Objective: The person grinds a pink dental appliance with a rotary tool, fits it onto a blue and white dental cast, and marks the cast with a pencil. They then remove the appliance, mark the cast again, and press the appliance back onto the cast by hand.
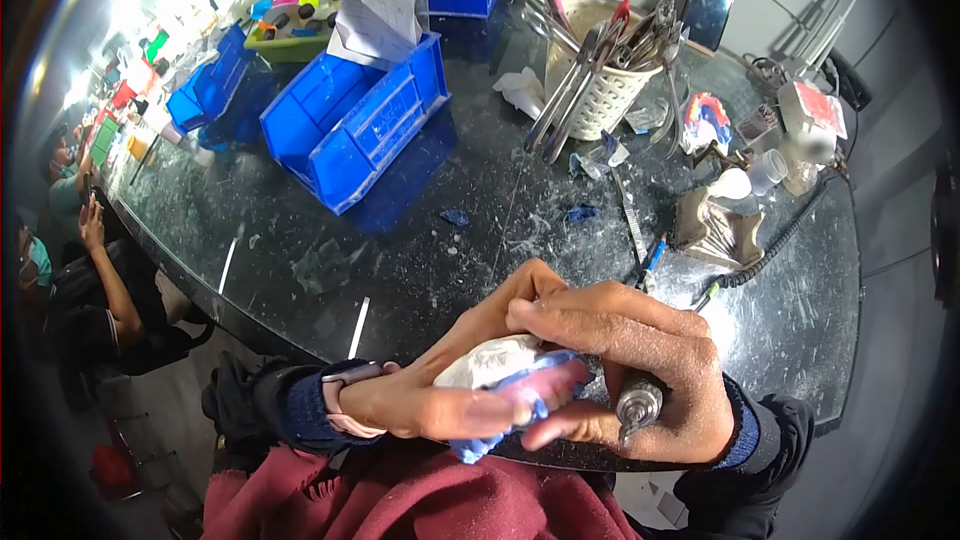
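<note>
My left hand (405, 402) is closed around a dental model (487, 364) of white plaster, with its thumb across the front. Pink and blue material and a few tooth shapes run along the side of the model that faces right. My right hand (665, 340) curls over that side, fingers at its top edge and thumb low beside it. Tucked in my right palm is a metal rotary handpiece (640, 406), its narrow tip pointing down toward me. The rest of the handpiece is hidden by the hand. Both hands are above the table's near edge.
A blue bin (350, 130) stands on the dark, dusty table (420, 270). Farther right are a white basket (605, 100) of metal tools, a plaster block (718, 230), a coiled cord (790, 240) and a blue pencil (655, 255). Another person's arm (115, 275) shows at far left.
</note>
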A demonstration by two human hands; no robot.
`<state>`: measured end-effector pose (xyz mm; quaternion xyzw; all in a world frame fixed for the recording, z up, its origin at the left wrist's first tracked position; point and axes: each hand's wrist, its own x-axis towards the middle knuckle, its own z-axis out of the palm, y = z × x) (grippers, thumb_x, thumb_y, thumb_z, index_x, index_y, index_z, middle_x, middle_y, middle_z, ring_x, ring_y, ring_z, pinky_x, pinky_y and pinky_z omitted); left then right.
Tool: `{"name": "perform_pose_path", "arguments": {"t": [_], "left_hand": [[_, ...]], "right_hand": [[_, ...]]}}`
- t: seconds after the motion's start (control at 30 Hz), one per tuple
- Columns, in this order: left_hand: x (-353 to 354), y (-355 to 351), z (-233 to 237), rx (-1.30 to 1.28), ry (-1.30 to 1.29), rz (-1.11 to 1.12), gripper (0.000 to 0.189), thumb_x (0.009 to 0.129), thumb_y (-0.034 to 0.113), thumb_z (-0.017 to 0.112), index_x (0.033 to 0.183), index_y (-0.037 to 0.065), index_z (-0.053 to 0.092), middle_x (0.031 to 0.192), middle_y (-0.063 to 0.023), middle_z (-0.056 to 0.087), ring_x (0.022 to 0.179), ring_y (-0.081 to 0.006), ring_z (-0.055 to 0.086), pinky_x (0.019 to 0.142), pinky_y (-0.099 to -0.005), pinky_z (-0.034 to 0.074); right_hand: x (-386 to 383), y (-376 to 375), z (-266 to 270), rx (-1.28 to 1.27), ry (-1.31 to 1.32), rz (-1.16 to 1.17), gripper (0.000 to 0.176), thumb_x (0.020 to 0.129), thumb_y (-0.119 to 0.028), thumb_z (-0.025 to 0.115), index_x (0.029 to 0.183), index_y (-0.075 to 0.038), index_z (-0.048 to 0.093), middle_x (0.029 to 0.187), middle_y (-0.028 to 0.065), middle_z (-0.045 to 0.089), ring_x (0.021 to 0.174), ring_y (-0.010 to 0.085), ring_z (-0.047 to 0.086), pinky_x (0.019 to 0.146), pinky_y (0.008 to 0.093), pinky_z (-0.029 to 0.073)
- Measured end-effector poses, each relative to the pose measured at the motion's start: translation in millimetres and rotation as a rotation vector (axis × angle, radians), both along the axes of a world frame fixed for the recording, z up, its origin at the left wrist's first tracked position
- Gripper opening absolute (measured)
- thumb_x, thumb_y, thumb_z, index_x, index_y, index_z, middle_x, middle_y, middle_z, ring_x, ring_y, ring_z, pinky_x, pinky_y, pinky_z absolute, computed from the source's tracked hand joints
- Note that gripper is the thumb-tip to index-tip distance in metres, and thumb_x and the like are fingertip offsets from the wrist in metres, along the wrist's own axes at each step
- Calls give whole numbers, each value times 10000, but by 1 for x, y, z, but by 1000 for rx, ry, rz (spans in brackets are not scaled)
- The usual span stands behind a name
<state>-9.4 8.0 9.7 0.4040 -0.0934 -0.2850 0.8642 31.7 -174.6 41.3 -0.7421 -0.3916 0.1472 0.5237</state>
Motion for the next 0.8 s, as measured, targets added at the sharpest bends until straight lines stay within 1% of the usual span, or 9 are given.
{"name": "perform_pose_path", "arguments": {"t": [0.1, 0.13, 0.23, 0.27, 0.37, 0.5, 0.6, 0.73, 0.8], "left_hand": [[1, 0, 0, 56, 13, -30, 566, 687, 287, 578, 1115, 35, 307, 1000, -52, 381, 971, -106, 393, 852, -262, 308], [1, 0, -4, 22, -37, -27, 551, 716, 315, 569, 1128, 47, 320, 1016, -52, 394, 973, -108, 406, 852, -257, 311], [5, -3, -4, 97, 20, -30, 493, 760, 345, 554, 1109, 65, 347, 1021, -51, 405, 965, -112, 421, 843, -256, 327], [0, -1, -15, 68, 14, -9, 538, 814, 382, 526, 1197, 52, 343, 1117, -67, 425, 1020, -131, 436, 858, -276, 359], [-1, 0, -6, 22, 212, -157, 708, 817, 374, 521, 1356, 16, 233, 1266, -117, 406, 1119, -178, 437, 920, -322, 381], [0, 4, -7, -9, 162, -233, 691, 804, 343, 570, 1334, 13, 272, 1175, -89, 447, 1033, -145, 457, 864, -289, 387], [1, 2, -3, 103, -23, -102, 674, 728, 260, 606, 1279, -1, 320, 1040, -60, 450, 951, -133, 443, 821, -277, 366], [3, -2, 1, 163, -177, -22, 594, 675, 228, 631, 1174, -14, 419, 1059, -79, 404, 1015, -151, 403, 885, -306, 316], [5, -3, -3, 241, -346, 65, 585, 658, 227, 643, 1145, -20, 434, 1047, -78, 401, 999, -161, 405, 893, -317, 307]], "right_hand": [[4, -6, -13, 25, -144, 80, 617, 616, -95, 701, 1205, -82, 520, 1105, 82, 555, 883, 254, 623, 663, 315, 545], [-1, -5, -3, 7, -34, 27, 517, 680, -185, 758, 1134, -9, 584, 980, 129, 588, 918, 260, 606, 790, 319, 473], [4, -7, -4, 26, -60, 13, 536, 714, -290, 688, 1152, -2, 571, 1009, 156, 572, 933, 272, 596, 784, 341, 474], [7, -9, -14, 57, -80, 19, 577, 713, -348, 628, 1165, 4, 559, 1034, 177, 556, 949, 282, 585, 783, 358, 474], [9, -10, -9, 41, -121, 3, 608, 578, -22, 647, 1175, -26, 530, 1082, 140, 553, 927, 312, 606, 747, 349, 507], [7, -11, -5, 62, -82, 26, 620, 578, -12, 631, 1187, -28, 519, 1118, 151, 553, 944, 326, 599, 754, 343, 508], [9, -11, -5, 42, -121, 81, 671, 579, -8, 610, 1236, -57, 482, 1162, 141, 538, 933, 307, 603, 697, 328, 524], [6, -10, -1, -71, -26, 153, 758, 554, 10, 580, 1288, -106, 429, 1243, 81, 495, 909, 272, 615, 545, 306, 524], [8, -9, -4, -39, -70, 174, 631, 689, -273, 617, 1256, -41, 468, 1145, 134, 527, 859, 245, 631, 602, 292, 538]]}}
